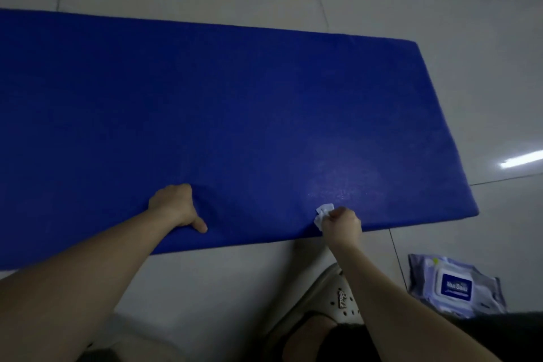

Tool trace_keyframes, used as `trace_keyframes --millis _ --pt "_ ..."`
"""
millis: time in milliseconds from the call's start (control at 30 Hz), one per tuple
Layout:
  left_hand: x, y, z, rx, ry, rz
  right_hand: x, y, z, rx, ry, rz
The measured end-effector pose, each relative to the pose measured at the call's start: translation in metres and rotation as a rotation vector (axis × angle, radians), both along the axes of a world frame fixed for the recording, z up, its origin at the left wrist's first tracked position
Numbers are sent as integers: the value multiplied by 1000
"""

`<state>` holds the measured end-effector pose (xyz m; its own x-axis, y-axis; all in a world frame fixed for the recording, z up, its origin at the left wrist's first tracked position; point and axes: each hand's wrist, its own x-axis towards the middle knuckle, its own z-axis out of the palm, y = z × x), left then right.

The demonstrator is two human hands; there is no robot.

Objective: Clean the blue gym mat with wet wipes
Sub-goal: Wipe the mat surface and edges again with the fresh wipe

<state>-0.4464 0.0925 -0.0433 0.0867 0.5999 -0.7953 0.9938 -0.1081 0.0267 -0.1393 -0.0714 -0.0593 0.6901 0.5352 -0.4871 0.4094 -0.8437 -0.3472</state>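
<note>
The blue gym mat [223,114] lies flat on the tiled floor and fills most of the view. My left hand [174,206] presses down on its near edge with the fingers curled and the thumb out, holding nothing. My right hand [342,222] is closed on a crumpled white wet wipe [323,211], which touches the mat close to the near edge, right of centre. A faint damp sheen shows on the mat just beyond the wipe.
A pack of wet wipes [455,285] with its white lid closed lies on the floor at the lower right. My foot in a beige clog [332,303] rests on the grey tiles [235,273] just in front of the mat.
</note>
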Motion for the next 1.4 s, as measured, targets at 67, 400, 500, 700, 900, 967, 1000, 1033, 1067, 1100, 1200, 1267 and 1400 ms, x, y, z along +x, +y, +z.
trace_keyframes --millis 67,400,500,700,900,967,1000,1033,1067,1100,1200,1267,1400 --pt "1 0 -2 9 4 -18 -22 4 3 50 34 46" --pt "-3 2 -6 42 0 -31 -167 36 -2 139 262 336" --pt "-2 1 -8 53 4 -31 -196 43 -2 142 245 448" --pt "-3 2 -8 33 -15 -23 -130 42 -3 125 48 554" --pt "-2 3 -8 40 -21 -31 -23 21 -4 51 -186 294" --pt "-2 4 -8 38 -18 -31 -5 21 -6 7 -233 156" --pt "-2 3 -8 39 -13 -33 -3 23 -6 -9 -241 96" --pt "-2 4 -8 41 -7 -35 -5 28 -8 -9 -241 48" --pt "-2 4 -9 39 -2 -37 -12 32 -8 8 -234 8" --pt "-1 5 -9 35 2 -39 -23 37 -9 30 -222 -15" --pt "0 6 -10 29 9 -47 -71 54 -12 107 -185 81" --pt "-1 7 -11 28 13 -49 -108 64 -16 155 -152 208" --pt "0 7 -11 30 28 -64 -167 76 -21 221 -29 563"
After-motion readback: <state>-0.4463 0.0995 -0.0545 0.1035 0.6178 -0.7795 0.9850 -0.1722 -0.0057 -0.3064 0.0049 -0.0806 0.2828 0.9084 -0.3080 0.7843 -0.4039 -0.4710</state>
